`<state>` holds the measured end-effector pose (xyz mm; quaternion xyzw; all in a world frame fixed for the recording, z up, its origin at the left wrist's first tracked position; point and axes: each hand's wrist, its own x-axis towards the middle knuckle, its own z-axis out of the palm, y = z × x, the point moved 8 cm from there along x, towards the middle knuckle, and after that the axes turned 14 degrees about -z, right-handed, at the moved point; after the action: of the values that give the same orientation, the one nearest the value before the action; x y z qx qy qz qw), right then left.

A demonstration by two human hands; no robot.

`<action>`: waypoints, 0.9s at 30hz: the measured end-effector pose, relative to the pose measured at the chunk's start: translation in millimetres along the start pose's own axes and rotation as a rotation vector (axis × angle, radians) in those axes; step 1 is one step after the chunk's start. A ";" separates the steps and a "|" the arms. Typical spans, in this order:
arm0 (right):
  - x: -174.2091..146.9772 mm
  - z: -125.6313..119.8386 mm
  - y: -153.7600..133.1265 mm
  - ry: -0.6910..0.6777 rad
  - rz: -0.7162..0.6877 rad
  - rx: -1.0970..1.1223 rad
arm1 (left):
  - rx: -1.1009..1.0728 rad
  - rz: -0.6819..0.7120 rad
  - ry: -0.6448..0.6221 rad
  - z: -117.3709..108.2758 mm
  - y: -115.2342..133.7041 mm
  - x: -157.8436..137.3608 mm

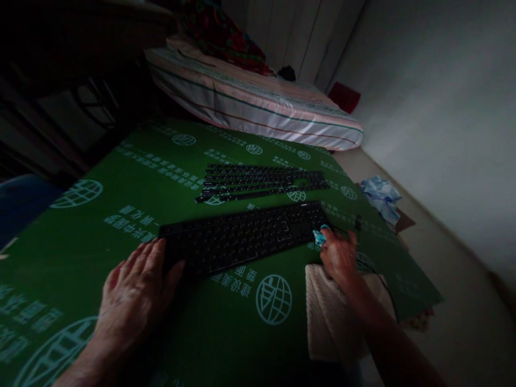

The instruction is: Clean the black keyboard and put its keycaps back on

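A black keyboard base (242, 236) with its keycaps off lies slantwise on the green printed board (133, 199). My left hand (137, 279) grips its left end, fingers along the side and thumb at the near corner. At the right end, my right hand (338, 252) pinches a small crumpled light-blue cloth (320, 235) against the number pad area. Behind the base, the loose black keycaps (258, 180) are laid out in rows like a keyboard. A dark cable (365, 264) runs past my right hand.
A folded beige towel (328, 317) lies under my right forearm. Beyond the board stands a bed (258, 110) with a striped sheet. Crumpled pale-blue material (381, 196) rests on the floor at the right, near the white wall (447, 102). Dark furniture fills the left.
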<state>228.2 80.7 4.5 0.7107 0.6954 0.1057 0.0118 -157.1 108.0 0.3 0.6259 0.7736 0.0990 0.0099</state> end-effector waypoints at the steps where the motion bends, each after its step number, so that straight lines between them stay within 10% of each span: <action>1: -0.1 -1.4 -2.2 -0.001 0.001 0.005 | -0.002 0.001 -0.006 0.0 0.4 0.0; 27: -16.9 -30.8 -107.3 0.122 -0.254 0.055 | -0.107 -0.028 -0.089 -8.8 3.6 -3.4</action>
<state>117.1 63.5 14.7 0.6091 0.7819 0.1274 -0.0367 -154.0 104.2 9.2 0.6172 0.7748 0.1119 0.0792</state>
